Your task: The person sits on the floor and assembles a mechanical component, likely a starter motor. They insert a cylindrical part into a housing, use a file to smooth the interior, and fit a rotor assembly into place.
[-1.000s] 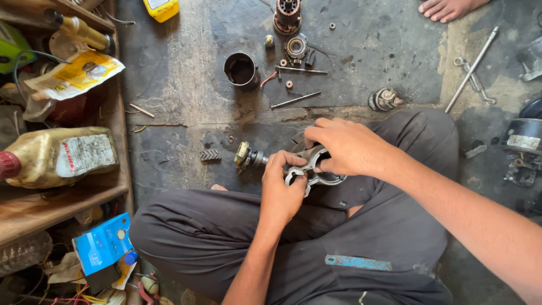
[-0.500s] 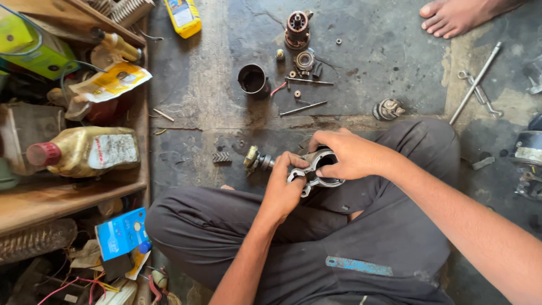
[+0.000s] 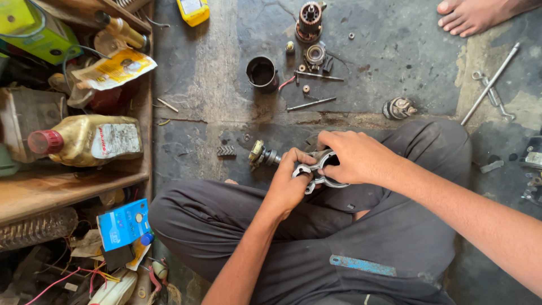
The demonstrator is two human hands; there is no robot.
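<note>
I sit cross-legged on the concrete floor (image 3: 214, 101) with both forearms reaching in over my lap. My left hand (image 3: 288, 183) comes up from below, fingers curled tight round the near end of a grey metal housing (image 3: 316, 169), thumb pressed on its top. My right hand (image 3: 353, 155) comes in from the right, palm down, fingers folded over the far side of the same housing, so both hands are closed on it and only its forked middle part shows between them. The housing sits just above my knees, near the middle of the floor. A short shaft with a brass-coloured gear tip (image 3: 261, 153) sticks out of it to the left, past my left knuckles.

Ahead of my hands, towards the far edge of the floor, loose parts lie spread out: a dark metal cup (image 3: 261, 73), a long thin bolt (image 3: 310, 104), a second one (image 3: 319, 76), a small round gear piece (image 3: 314, 55), a copper-wound rotor (image 3: 309, 20) and a stubby round part (image 3: 398, 107). A long steel rod (image 3: 489, 85) lies slanted at the right. Another person's bare foot (image 3: 471, 14) rests at the far right corner. Along the left edge stands a wooden shelf (image 3: 68, 189) with an oil jug (image 3: 84, 140) lying on its side. Nothing lies between my hands and the housing.
</note>
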